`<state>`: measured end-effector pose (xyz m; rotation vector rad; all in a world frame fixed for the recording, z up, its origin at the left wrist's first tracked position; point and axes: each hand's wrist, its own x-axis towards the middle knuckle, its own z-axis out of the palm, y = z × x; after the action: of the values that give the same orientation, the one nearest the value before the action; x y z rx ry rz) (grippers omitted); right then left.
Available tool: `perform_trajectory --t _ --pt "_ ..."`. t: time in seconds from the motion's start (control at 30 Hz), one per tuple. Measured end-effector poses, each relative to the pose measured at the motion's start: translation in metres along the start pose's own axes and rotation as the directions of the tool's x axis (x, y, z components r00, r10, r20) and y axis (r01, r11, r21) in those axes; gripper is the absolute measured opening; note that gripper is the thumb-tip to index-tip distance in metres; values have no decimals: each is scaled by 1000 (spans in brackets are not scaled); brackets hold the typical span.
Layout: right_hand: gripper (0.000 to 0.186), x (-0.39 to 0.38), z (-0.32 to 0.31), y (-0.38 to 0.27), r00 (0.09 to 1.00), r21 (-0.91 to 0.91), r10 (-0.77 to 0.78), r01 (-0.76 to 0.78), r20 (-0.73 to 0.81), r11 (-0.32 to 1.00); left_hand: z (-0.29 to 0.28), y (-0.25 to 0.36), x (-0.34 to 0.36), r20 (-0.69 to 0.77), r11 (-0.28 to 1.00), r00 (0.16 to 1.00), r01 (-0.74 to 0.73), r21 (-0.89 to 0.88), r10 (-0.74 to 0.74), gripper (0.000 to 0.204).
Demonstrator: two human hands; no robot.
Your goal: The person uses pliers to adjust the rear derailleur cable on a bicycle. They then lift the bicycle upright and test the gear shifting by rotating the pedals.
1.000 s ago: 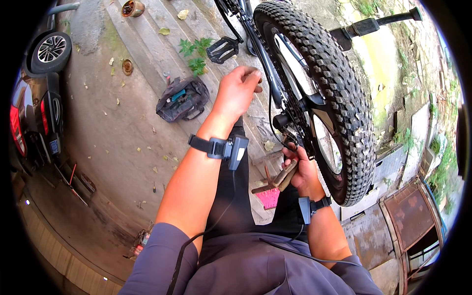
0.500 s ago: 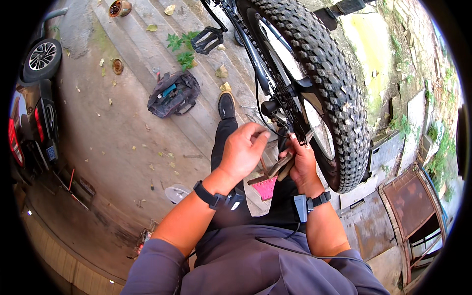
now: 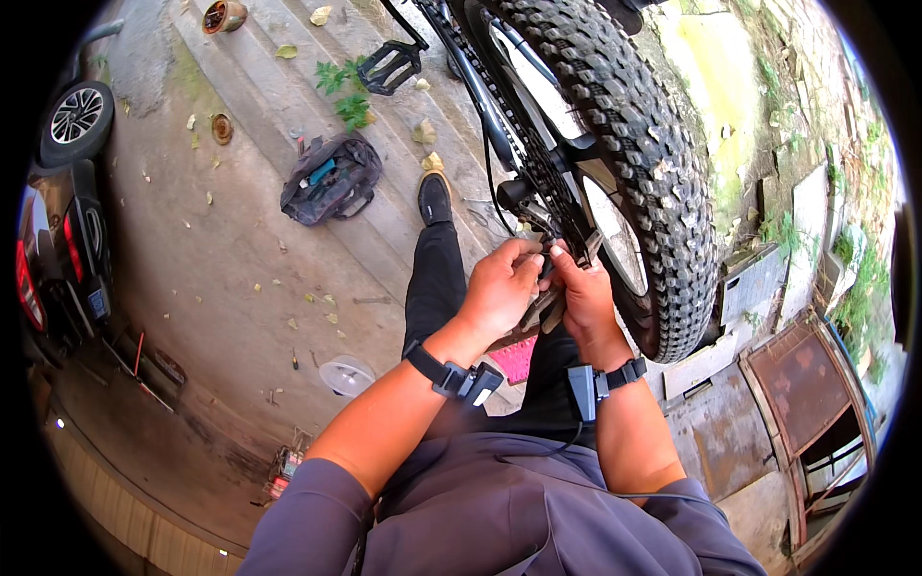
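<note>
Since the earlier frame, the left hand (image 3: 499, 288) has come from 11 o'clock of the right hand (image 3: 588, 300) round to its 9 o'clock, so the fingertips of the 2 hands now gather together. Just beyond them, at 12 o'clock, is the rear derailleur (image 3: 540, 219). The left grip overlaps the other's fingertips; I cannot tell how far it is closed or whether it has hold of anything. The right grip is curled around a tan-handled tool (image 3: 553, 313), thumb extended. At 2 o'clock of the view is a knobby bicycle tyre (image 3: 658, 158); at 11 o'clock, a black platform pedal (image 3: 391, 67); at 10 o'clock, an open tool bag (image 3: 346, 173). A blue number plate (image 3: 98, 302) at 9 o'clock is too small to read.
</note>
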<state>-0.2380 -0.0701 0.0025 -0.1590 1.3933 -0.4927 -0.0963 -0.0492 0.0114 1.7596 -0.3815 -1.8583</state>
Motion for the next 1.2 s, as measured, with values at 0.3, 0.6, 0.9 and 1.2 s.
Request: perform_trajectory --t 0.3,0.6,0.9,1.2 --pt "20 -6 -8 10 998 202 4 8 -61 979 16 -13 14 31 953 996 89 -288 -83 17" --pt "18 -17 -22 11 987 86 77 -65 -144 994 56 -11 14 -355 919 934 -117 -377 -26 19" --pt "22 -28 -49 14 985 -150 158 -147 67 978 73 -16 14 -576 949 811 -256 -184 107 18" --pt "26 -32 -69 28 978 -202 195 -179 67 963 68 -31 19 -562 960 789 -280 28 246 20"
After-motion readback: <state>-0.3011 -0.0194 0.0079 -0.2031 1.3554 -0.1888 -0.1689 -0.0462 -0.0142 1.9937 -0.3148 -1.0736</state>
